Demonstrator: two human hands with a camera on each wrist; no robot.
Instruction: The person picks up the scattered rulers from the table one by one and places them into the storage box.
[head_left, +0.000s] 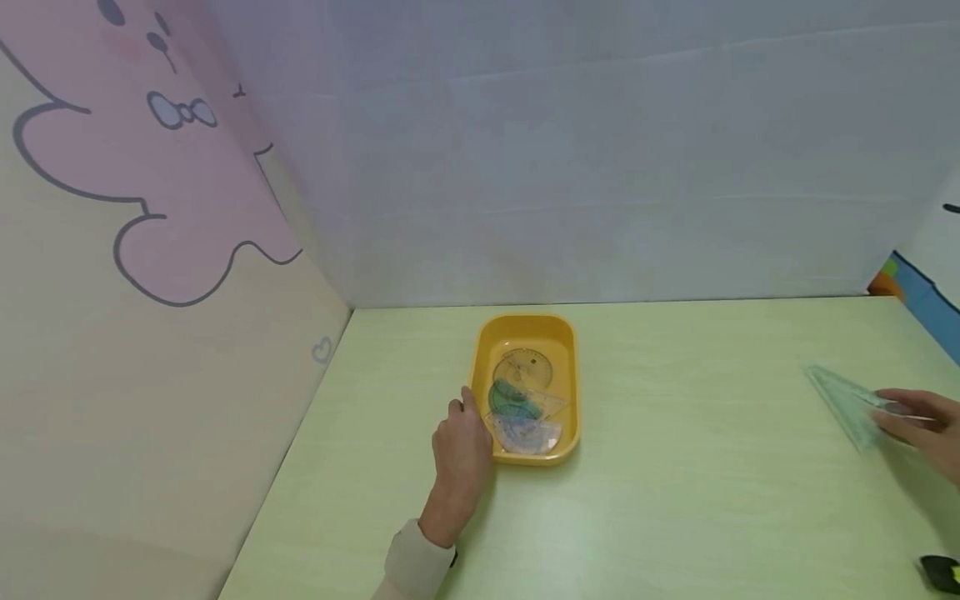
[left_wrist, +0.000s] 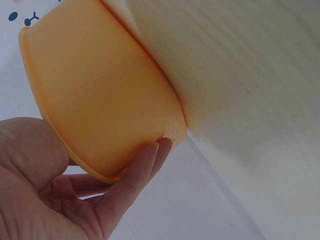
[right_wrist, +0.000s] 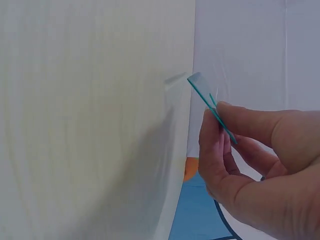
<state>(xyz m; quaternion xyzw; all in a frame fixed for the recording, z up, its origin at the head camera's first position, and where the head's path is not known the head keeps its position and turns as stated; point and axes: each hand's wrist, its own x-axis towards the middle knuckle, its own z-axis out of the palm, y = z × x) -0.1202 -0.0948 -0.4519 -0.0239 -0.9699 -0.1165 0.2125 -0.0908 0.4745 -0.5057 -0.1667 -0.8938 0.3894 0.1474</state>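
Note:
A yellow plastic tray (head_left: 526, 326) stands on the table, holding several see-through drawing tools. Among them I make out a clear round protractor (head_left: 540, 367), a green piece (head_left: 510, 402) and a clear protractor (head_left: 536, 438) near the front; some overlap. My left hand (head_left: 463, 442) grips the tray's left side near its front corner, and the left wrist view shows its fingers against the outer wall (left_wrist: 100, 90). Far to the right, my right hand (head_left: 926, 425) pinches a green transparent set square (head_left: 840, 402) above the table. The right wrist view shows that set square (right_wrist: 204, 92) nearly edge-on between thumb and fingers.
The pale green table (head_left: 690, 467) meets a whitish back wall (head_left: 615, 167). A left wall with a pink cartoon figure (head_left: 180, 167) borders the table. At the lower right edge lies a dark item (head_left: 939, 573), partly cut off and unclear.

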